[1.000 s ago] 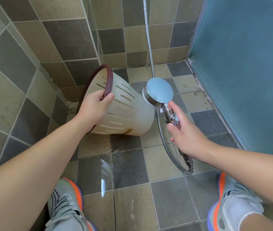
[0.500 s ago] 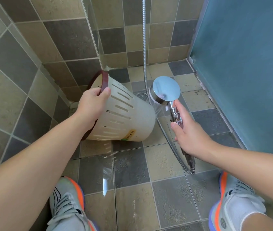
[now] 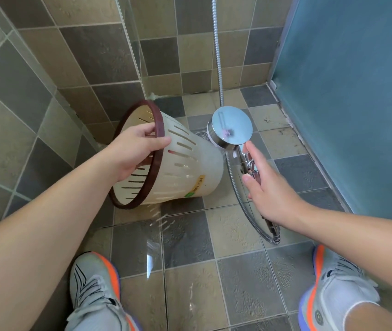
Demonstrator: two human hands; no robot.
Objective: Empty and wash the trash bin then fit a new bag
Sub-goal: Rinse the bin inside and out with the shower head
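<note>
Fingers (image 3: 152, 137) of left hand (image 3: 130, 154) curled over trash bin (image 3: 190, 168) rim, fingertips hidden inside; right hand (image 3: 269, 189) seemingly around shower head (image 3: 232, 126) handle.

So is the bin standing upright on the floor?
No, the left hand grips the bin by its brown rim, tipped on its side.

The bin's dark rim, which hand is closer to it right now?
Left. The left hand grips the bin's dark rim; the right hand holds the shower head beyond the bin's base.
</note>
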